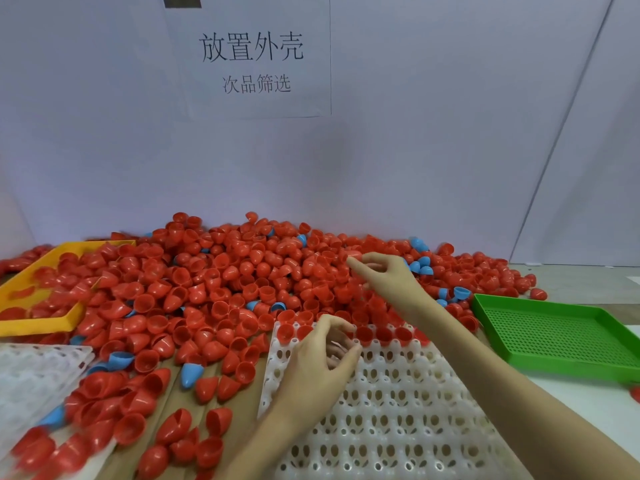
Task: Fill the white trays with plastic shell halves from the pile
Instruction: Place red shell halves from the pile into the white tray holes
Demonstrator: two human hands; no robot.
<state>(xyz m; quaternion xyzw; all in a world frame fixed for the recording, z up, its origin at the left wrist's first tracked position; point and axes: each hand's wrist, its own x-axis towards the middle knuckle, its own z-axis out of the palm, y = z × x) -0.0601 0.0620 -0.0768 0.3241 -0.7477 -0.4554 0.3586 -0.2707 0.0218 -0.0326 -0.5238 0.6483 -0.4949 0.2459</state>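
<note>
Left hand (320, 362) curled over white moulded plastic tray (398, 410), contents unclear; right hand (384, 277) fingers loosely spread in red plastic shell-half pile (207, 282), nothing gripped. Shells best seated open-side up.

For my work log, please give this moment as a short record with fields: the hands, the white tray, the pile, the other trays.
left hand: fingers curled over the far rows of the white tray, motion-blurred; whether it holds a shell cannot be told
right hand: reaching into the pile, fingers curled; grip unclear
white tray: only its far row holds red shells, remaining cells bare
pile: mostly red shell halves, a few blue
green tray: at right, no shells inside
yellow tray: at left, holding red shells
second white tray: at lower left
</note>
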